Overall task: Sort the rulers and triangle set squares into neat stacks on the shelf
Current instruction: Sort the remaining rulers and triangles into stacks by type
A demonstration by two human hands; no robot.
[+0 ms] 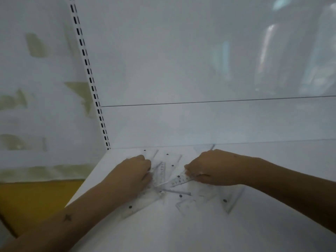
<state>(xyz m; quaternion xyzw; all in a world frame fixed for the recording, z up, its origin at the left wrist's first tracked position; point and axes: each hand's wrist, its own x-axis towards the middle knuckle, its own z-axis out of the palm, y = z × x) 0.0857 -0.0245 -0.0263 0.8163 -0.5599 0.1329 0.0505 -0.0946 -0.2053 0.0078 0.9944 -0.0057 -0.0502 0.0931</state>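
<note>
Currently, both hands work in the lower centre of the frame, over a scattered pile of transparent rulers and set squares (163, 180) lying on the white shelf (200, 230). The left hand (134, 171) has its fingers curled down onto the pile; the frame is blurred, so it cannot be told whether that grip pinches a piece or only presses on it. The right hand (214, 168) pinches the end of 1 clear ruler (181, 180) between thumb and fingers; the ruler's graduated edge slants toward lower left, tilted up from the pile.

The pieces overlap at mixed angles between and below the 2 hands. A clear set square (230, 200) lies below the right wrist, its point toward the bottom of the frame. Another triangular piece (138, 206) lies beside the left forearm. Further clear pieces lie behind the hands, near the rear edge of the shelf. Small dark dots mark several pieces.

The white back panel (200, 60) fills the upper frame. A slotted upright (89, 73) runs from the upper left down to the shelf's rear left corner. A yellow surface (36, 200) shows at lower left.
</note>
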